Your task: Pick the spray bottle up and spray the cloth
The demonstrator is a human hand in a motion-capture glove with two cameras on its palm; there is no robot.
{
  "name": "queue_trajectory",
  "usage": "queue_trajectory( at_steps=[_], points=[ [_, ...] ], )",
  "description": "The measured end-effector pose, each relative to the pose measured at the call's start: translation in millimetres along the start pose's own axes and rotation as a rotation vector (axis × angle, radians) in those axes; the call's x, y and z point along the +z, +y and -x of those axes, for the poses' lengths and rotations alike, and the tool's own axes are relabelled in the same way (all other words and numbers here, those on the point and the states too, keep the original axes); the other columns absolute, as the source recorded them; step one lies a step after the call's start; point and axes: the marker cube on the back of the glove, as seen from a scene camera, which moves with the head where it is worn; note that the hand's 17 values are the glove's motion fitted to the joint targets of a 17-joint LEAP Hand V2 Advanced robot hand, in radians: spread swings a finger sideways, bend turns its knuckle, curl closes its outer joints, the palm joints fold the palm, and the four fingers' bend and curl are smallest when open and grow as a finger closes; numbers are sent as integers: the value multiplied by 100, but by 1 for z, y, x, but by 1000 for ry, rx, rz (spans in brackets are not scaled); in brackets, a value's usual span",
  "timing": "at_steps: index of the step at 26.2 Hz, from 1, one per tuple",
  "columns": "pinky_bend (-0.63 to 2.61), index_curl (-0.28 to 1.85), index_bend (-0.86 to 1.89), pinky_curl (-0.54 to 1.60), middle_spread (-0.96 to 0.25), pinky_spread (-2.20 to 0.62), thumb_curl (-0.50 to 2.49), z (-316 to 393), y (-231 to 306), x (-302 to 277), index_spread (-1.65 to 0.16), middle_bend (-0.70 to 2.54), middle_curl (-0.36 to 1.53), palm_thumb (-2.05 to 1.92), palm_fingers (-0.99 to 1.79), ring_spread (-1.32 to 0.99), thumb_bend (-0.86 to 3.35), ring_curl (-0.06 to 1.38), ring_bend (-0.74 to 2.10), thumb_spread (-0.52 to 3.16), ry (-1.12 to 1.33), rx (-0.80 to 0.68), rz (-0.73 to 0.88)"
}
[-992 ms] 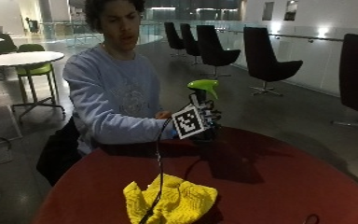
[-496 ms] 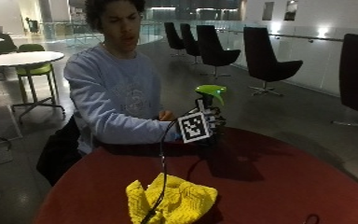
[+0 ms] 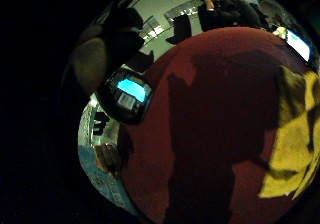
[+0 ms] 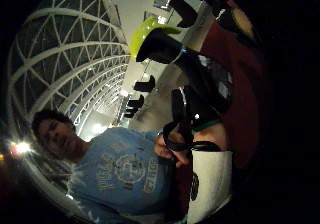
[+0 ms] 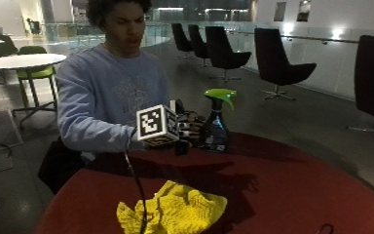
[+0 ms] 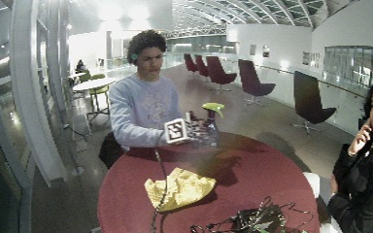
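Note:
The spray bottle (image 5: 214, 127), dark with a green trigger head (image 5: 220, 94), stands upright at the far edge of the round red table (image 5: 290, 195), in front of the person's chest. My gloved right hand (image 5: 188, 130) grips its body from the side. Whether its base touches the table I cannot tell. The thumb side palm view shows the green head (image 4: 150, 31) and dark neck close to the palm. The crumpled yellow cloth (image 5: 174, 212) lies on the near part of the table, apart from the bottle. It also shows beside the palm as the cloth (image 3: 295, 149) on the red top.
A tangle of cables and a small device (image 6: 258, 221) lies at the table's near edge. Black chairs (image 5: 278, 63) and a white table (image 5: 18, 61) stand behind the person, away from the work.
My hand and the bottle have drifted slightly to the right, still upright. The cloth has stayed where it was.

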Motion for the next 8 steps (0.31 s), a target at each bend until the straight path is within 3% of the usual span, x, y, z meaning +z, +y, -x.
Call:
queue_trajectory(
  at_steps=[8],
  points=[
    [14,34,17,25,-6,24,50,-43,44,-90,-28,31,46,75,74,0,-2,35,36,107,233,91,-77]
  ],
)
